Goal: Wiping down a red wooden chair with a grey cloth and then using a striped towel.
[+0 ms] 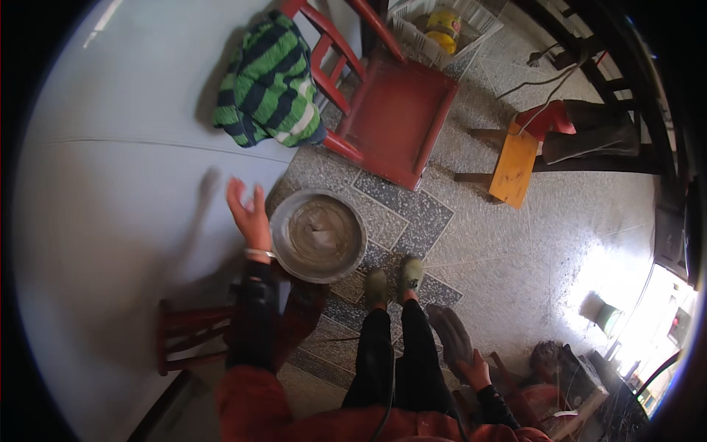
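Note:
My left hand [248,215] is raised beside a round metal basin [283,251], its fingers apart and blurred. A pale bracelet circles that wrist, below the hand. Murky brownish liquid seems to lie in the basin, with a bright reflection in the middle. The basin overlaps the edge of a dark red chair [193,317]; whether it rests on the seat cannot be made out. Down at my right side, my right hand [476,371] grips one end of a grey-brown cloth [450,334], which extends forward beside my leg.
Ahead, a red wooden chair [400,116] carries a green-striped garment [270,83] on its backrest. A white crate [480,27] stands behind it. To the right are a wooden stool [513,171], a cable [547,99] and cluttered items [563,381]. A white wall [110,193] borders the left.

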Motion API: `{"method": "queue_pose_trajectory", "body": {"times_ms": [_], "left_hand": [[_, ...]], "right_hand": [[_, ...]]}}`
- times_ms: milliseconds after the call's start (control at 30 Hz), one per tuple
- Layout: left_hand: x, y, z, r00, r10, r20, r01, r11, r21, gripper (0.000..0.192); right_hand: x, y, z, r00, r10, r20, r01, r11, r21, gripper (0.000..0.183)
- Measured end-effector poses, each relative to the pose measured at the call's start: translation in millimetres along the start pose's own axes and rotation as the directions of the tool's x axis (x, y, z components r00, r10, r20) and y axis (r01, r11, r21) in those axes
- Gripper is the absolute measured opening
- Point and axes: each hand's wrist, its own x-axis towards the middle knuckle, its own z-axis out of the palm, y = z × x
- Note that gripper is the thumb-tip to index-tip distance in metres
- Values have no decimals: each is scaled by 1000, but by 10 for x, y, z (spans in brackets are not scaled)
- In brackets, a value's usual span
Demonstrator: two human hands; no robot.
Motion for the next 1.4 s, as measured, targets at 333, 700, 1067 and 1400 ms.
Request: {"method": "queue_pose_trajectory", "body": {"times_ms": [333, 700, 1067, 1400], "left_hand": [[1414, 1401, 464, 961, 102, 257, -186, 926, 329, 63], [913, 2042, 647, 905, -34, 423, -203, 840, 502, 57], [-1730, 2051, 237, 803, -473, 363, 473, 876, 96, 59], [-1976, 1670, -1008, 568, -780, 261, 759, 620, 201, 61]], "right_hand": [[-199, 173, -64, 987, -108, -119, 118, 990, 82, 42], [-44, 760, -212, 998, -46, -42, 50, 992, 116, 45], [261, 853, -294, 982, 7, -188, 46, 961, 274, 38], [1150, 314, -404, 986, 32, -166, 131, 471, 872, 29]]}}
